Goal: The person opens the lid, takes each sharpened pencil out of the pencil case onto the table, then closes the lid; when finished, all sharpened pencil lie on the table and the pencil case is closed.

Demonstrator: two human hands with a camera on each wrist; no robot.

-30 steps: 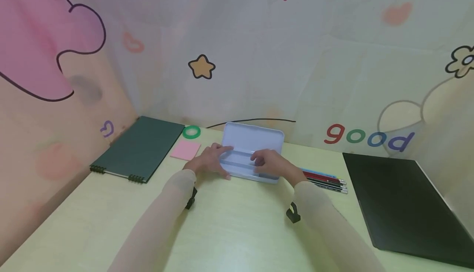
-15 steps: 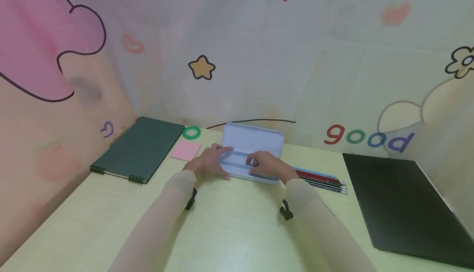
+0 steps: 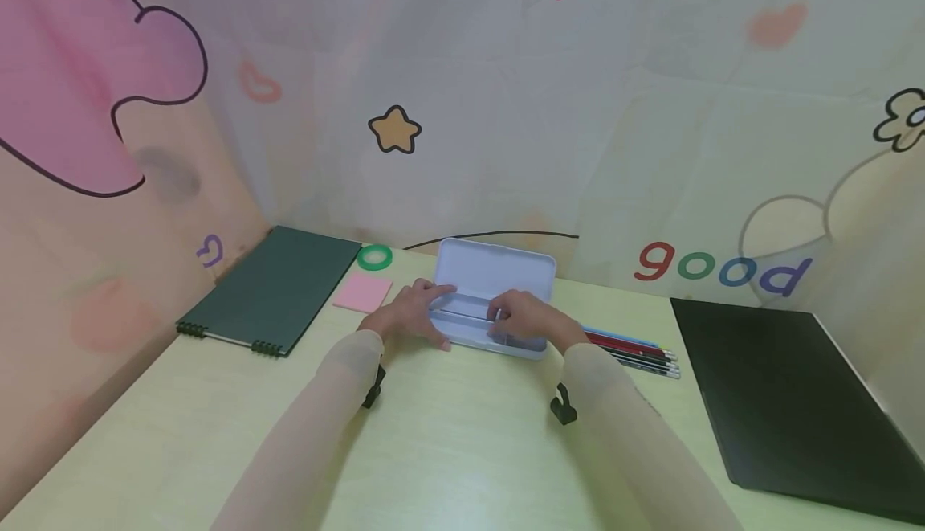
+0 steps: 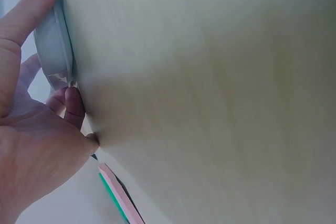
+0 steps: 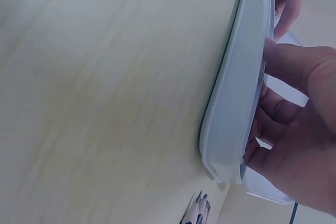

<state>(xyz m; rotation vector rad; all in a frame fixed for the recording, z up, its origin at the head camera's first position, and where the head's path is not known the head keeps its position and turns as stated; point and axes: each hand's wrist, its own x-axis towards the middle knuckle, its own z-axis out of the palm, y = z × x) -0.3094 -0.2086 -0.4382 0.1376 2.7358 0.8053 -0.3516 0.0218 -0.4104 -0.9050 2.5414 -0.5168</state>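
Note:
A pale lilac pencil case (image 3: 499, 266) lies with its lid raised at the back of the table, a long divider (image 3: 466, 316) running across its base. My left hand (image 3: 409, 312) grips the case's left end, thumb at the front and fingers toward the back. In the left wrist view, that thumb lies along the front wall (image 4: 50, 40). My right hand (image 3: 531, 318) reaches into the right half of the base, its fingers curled and apparently pinching the divider. The right wrist view shows those fingertips partly hidden behind the case wall (image 5: 236, 93).
Several pencils (image 3: 636, 354) lie right of the case, with a large black board (image 3: 788, 402) beyond. To the left are pink sticky notes (image 3: 363, 293), a green tape roll (image 3: 375, 257) and a dark green spiral notebook (image 3: 278, 290). A printed cloth (image 3: 491, 113) hangs behind.
My right hand shifted left inside the case, then slightly back right. The divider's edge now shows as a thin dark line. The left hand keeps its place.

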